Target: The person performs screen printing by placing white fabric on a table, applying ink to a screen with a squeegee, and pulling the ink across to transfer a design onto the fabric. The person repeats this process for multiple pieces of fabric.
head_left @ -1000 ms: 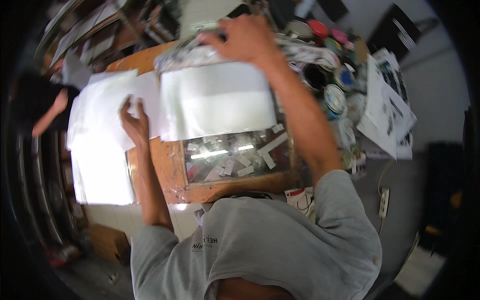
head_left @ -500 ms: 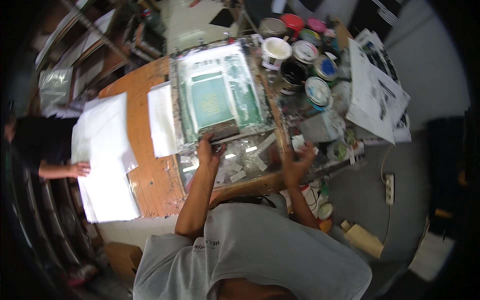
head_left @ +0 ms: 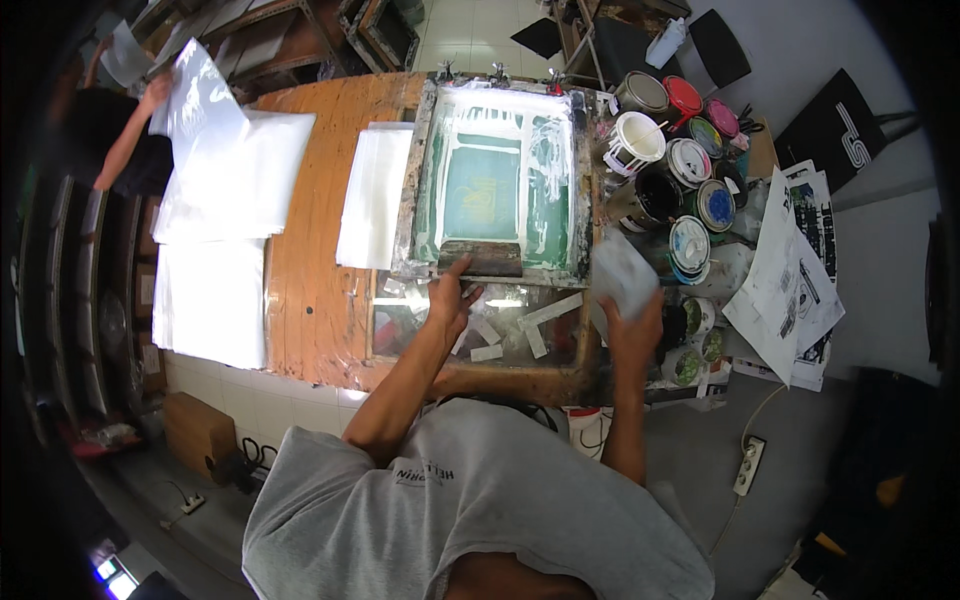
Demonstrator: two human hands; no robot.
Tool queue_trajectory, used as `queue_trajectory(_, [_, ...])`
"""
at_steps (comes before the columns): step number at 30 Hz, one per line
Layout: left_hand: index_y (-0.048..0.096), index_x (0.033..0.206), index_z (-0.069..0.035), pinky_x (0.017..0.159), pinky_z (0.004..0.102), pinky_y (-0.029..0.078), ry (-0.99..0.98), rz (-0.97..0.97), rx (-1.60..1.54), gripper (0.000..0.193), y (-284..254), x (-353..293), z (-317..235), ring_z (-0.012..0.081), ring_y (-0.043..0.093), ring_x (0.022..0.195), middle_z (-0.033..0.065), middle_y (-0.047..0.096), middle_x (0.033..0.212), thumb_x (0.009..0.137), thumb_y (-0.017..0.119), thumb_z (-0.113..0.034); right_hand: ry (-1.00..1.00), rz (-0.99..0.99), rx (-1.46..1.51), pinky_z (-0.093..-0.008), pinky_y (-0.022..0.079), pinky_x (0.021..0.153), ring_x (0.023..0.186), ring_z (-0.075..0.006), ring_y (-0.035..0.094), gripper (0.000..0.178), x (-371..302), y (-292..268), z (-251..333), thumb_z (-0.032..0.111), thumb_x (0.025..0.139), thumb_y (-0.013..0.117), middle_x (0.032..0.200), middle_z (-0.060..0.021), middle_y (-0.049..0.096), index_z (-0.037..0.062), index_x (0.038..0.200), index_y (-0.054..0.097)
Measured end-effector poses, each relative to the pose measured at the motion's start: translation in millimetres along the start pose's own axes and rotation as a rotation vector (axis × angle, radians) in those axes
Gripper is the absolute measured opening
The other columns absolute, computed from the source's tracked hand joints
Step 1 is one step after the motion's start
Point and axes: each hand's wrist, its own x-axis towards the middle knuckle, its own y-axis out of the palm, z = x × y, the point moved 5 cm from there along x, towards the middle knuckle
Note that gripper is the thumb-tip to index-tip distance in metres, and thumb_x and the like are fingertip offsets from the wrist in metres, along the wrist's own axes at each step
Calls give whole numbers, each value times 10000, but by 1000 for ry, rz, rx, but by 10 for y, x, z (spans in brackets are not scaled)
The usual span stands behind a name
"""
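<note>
A screen printing frame (head_left: 404, 225) with a green mesh (head_left: 483, 185) and smears of white ink lies in front of me. A dark wooden squeegee (head_left: 482, 259) rests on its near end. My left hand (head_left: 453, 302) grips the frame's near edge, thumb up against the squeegee and fingers below the edge. To the right of the frame, my right hand (head_left: 637, 332) holds up a pale whitish piece (head_left: 624, 274), smeared by motion; I cannot tell whether it is cloth or plastic. Below the frame is a glass panel (head_left: 510, 305) with several pale strips on it.
Open ink pots (head_left: 637, 138) crowd the right side, beside printed sheets (head_left: 775, 285). White sheets (head_left: 375, 195) lie left of the frame on the wooden table (head_left: 315, 300). Farther left, a co-worker's hand (head_left: 157, 92) lifts a sheet from a white stack (head_left: 210, 300).
My right hand has come up with the pale piece in it. My left hand stays at the frame's near edge. The co-worker has raised a sheet's corner; my view has shifted left.
</note>
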Motion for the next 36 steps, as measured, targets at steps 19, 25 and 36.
queue_trajectory(19, [264,1405,115,1035,454,486,230,21,40,945,-260,75,174,325,516,1258,241,463,1342,823,861,-329,-434,709,-955,-407,553,941,1085,-326,715,689,2239,1706,1438,499,645,898,1167,-188,735,25,1123,750])
queue_trajectory(25, [287,1397,87,1022,452,497,244,-2,36,923,-250,65,178,320,533,1227,236,445,1354,814,867,-332,-575,650,-985,-374,557,932,1105,-281,710,661,2264,1804,1581,476,657,900,1156,-126,746,86,1165,737])
queue_trajectory(36, [295,1412,76,986,440,498,285,-17,52,938,-253,60,210,317,541,1226,236,494,1313,802,873,-342,-880,556,-774,-424,555,882,980,-327,731,660,2202,2153,2149,413,677,889,1017,-146,760,29,1170,676])
